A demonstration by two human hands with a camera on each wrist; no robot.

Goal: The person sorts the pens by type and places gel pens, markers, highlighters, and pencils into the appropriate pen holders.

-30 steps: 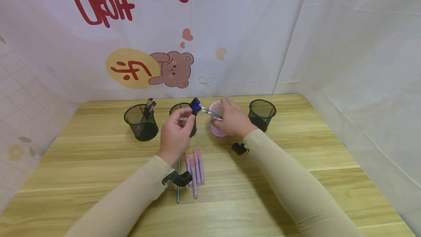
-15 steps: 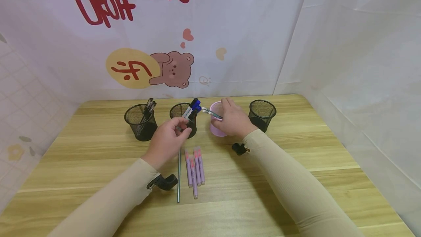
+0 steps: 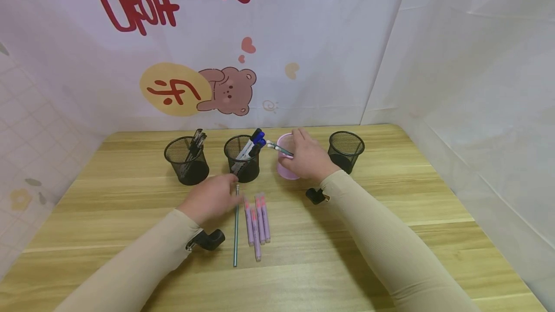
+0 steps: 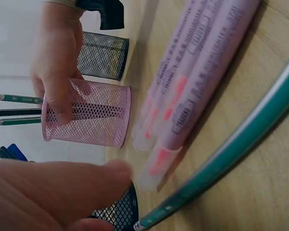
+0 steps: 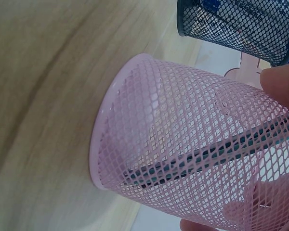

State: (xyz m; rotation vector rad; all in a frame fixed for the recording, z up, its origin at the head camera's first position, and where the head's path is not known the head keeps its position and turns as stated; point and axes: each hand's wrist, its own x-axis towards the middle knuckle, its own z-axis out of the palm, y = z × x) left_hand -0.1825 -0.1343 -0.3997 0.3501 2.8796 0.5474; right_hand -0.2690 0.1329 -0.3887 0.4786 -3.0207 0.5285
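Item: one loose green pencil (image 3: 236, 230), lying flat on the wooden counter (image 3: 329, 264), its far end just beside the base of a black mesh cup (image 3: 248, 172) of markers (image 3: 247, 149). Step in hand, by my reading: a reach for this pencil.

Handling notes: slender and smooth, probably apt to roll. Best taken with thumb and forefinger lowered on either side of the shaft, fingertips close to the wood, then lifted straight up. Four purple highlighters (image 3: 256, 235) lie along its right side; a low sweep from there could scatter them, so a narrow pinch from above seems wiser. Its end should be drawn clear of the black cup before any turn.

Left grip (image 3: 210, 199): a bare hand, somewhat blurred, fingers loose, thumb apart from the pencil, nothing seen held; whether a fingertip touches the shaft, I cannot tell. Forearm slants in from the near left, hand low over the counter.

Right grip (image 3: 309, 155): clamped on the upper part of a pink mesh cup (image 3: 287, 170), thumb and fingers on different sides of the wall. Cup base on the counter; three pencils (image 3: 282, 149) lean inside. Forearm reaches across from the near right. Advice: steady pressure, no squeeze, lest the light mesh tip.
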